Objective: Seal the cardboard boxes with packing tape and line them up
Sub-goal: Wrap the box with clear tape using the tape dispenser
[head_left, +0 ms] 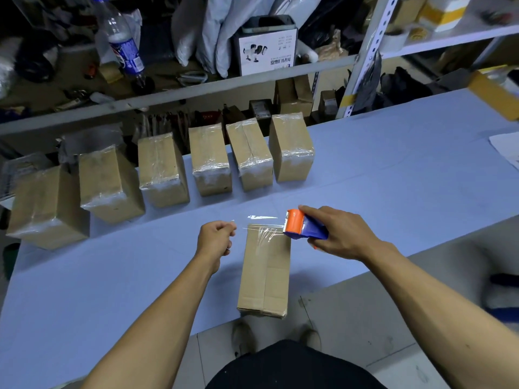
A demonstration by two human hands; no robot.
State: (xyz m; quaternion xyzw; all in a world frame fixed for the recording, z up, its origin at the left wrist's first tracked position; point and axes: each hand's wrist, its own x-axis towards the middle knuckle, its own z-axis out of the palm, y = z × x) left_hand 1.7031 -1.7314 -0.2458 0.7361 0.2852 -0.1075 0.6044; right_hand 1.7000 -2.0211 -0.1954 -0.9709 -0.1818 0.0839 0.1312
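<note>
Our right hand (341, 234) grips the tape dispenser (304, 227); left hand (214, 238), at nine o'clock, pinches thin, clingy tape (261, 225) over the light, stiff box (265, 270).

I see a bench (393, 169) with a pale blue top. Six taped cardboard boxes (212, 161) stand in a row along its far edge, one more box (265, 273) lies near the front edge, and a white paper (507, 148) sits at the right.
</note>
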